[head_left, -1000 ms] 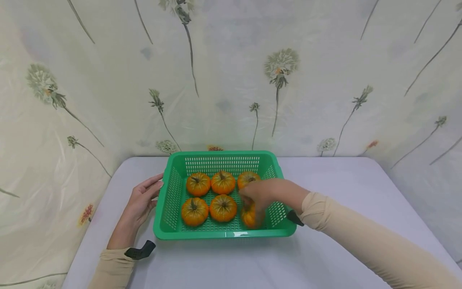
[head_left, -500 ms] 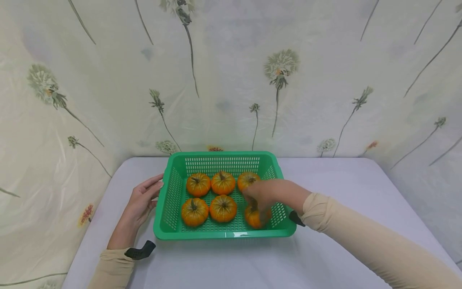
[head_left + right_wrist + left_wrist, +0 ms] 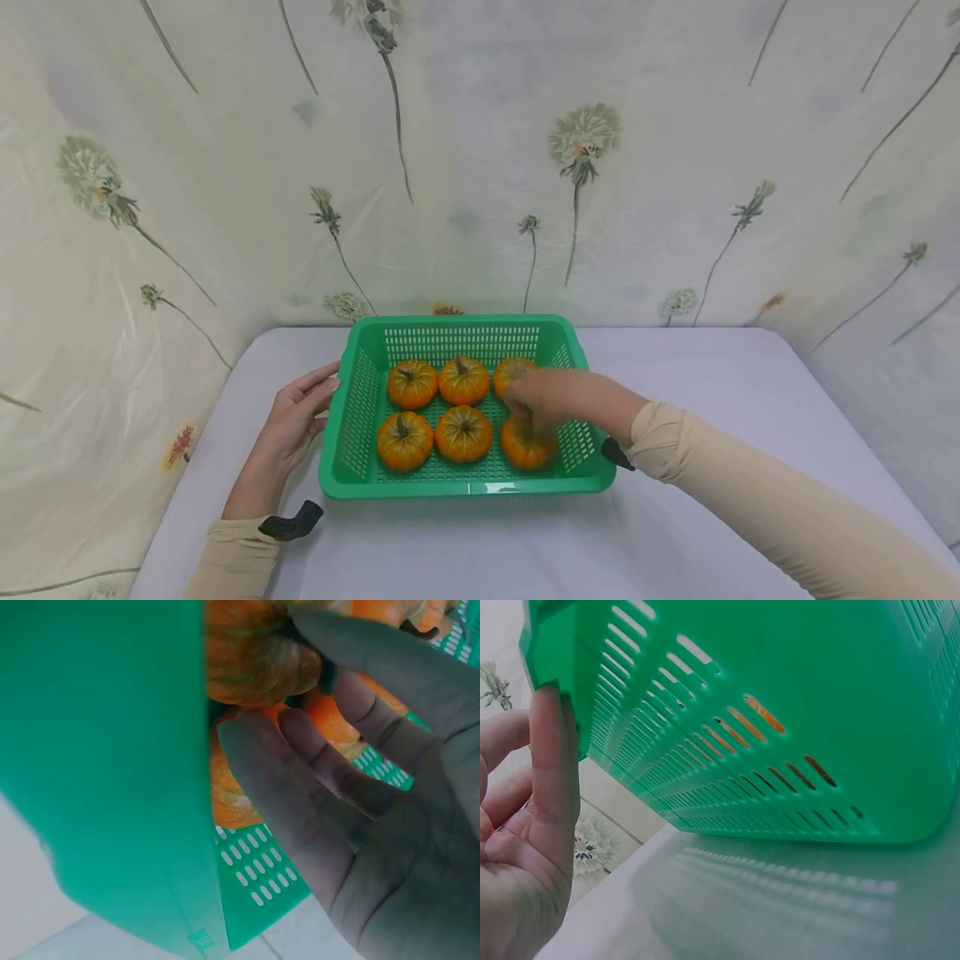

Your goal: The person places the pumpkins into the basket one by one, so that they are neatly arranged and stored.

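Observation:
A green slotted plastic basket (image 3: 465,487) holds several small orange ribbed pumpkins. Over its right front corner reaches my right hand (image 3: 558,396), which pinches a pumpkin (image 3: 527,446) near its stem. In the right wrist view the thumb and bent fingers of this hand (image 3: 390,787) are close about the stem of a pumpkin (image 3: 255,660). The rear right pumpkin (image 3: 510,371) is partly covered by the hand. With fairly straight fingers, my left hand (image 3: 292,417) touches the basket's left rim; the left wrist view has its fingers (image 3: 551,757) against the green edge.
Two pumpkins stand in the middle of the basket, front (image 3: 463,435) and rear (image 3: 462,380), with two more to the left, front (image 3: 405,442) and rear (image 3: 412,384). Under the basket is a white-covered table (image 3: 690,392). A dandelion-patterned sheet (image 3: 480,167) hangs behind.
The front right pumpkin shifted right with my right hand, then slightly back to the left and away from me. My left hand, the basket and the other pumpkins stay in place.

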{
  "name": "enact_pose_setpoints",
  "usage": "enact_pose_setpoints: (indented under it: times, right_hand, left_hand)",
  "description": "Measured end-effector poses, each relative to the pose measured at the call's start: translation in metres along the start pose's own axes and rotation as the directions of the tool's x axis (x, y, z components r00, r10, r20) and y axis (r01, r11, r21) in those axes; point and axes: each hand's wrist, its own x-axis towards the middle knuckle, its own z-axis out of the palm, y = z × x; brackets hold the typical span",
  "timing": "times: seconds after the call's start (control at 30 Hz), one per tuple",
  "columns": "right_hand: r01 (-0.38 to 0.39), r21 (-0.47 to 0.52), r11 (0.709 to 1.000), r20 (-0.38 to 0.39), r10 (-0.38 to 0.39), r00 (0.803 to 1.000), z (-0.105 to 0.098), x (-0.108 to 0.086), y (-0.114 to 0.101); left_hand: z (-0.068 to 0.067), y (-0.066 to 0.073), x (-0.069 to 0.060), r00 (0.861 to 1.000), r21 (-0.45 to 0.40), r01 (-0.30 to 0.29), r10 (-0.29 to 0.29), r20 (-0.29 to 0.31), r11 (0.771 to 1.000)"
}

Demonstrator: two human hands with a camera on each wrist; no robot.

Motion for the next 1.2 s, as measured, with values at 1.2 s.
enact_pose_setpoints:
  times: [1.2]
  right_hand:
    - [0.173,0.169,0.97,-0.343,-0.107,0.933,0.0,-0.031,0.043]
  left_hand:
    - [-0.002,0.002,-0.003,0.999,0.194,0.005,0.001,-0.034,0.981]
